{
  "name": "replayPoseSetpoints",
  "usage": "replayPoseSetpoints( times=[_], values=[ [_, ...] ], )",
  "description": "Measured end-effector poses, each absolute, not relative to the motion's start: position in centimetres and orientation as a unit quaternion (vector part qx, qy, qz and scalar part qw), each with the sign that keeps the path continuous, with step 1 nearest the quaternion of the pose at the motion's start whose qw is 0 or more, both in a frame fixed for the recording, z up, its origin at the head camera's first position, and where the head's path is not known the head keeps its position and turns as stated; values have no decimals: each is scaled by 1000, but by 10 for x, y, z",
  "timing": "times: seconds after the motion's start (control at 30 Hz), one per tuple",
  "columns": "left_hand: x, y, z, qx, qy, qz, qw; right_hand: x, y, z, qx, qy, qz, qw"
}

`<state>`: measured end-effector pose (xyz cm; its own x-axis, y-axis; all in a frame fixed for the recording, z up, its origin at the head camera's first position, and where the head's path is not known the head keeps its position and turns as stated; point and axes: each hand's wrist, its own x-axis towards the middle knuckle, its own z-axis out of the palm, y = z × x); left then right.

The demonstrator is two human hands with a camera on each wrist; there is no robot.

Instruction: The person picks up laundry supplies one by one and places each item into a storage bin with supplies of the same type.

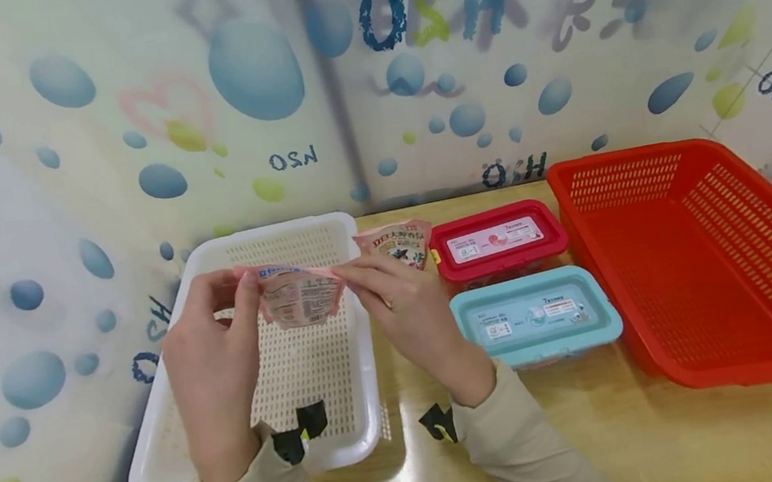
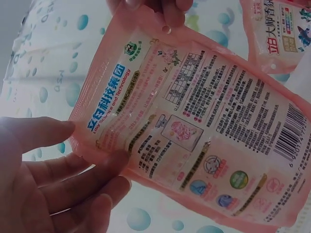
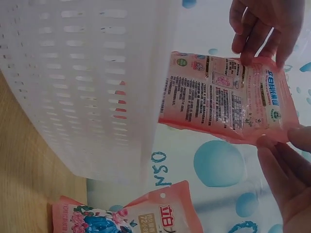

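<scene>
Left hand (image 1: 213, 360), right hand (image 1: 414, 315): grip pinched tight on pink pouch's (image 1: 301, 298) top corners, above white basket (image 1: 301, 376). I read pouch top edge up, long axis steep, printed back toward me. Rightward: second pouch (image 1: 397, 245), red-lidded box (image 1: 497, 242), teal-lidded box (image 1: 536, 317), red basket (image 1: 672, 275).

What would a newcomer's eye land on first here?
Probably the large red basket, a bold block of color at the table's right side. Next comes the pink pouch, pinched at its top corners by the left hand and right hand at the white basket on the left. Behind everything, blue blobs dot the wall.
</scene>
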<state>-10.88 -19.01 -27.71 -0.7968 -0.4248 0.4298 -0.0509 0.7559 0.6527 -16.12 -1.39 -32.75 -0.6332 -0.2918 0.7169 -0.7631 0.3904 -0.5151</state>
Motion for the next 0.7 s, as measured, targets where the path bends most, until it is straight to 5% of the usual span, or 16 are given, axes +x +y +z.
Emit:
replayPoseSetpoints(
  times=[0.7],
  values=[
    [-118, -188, -284, 187, -910, -318, 192, -169, -21, -346, 322, -821, 406, 238]
  ],
)
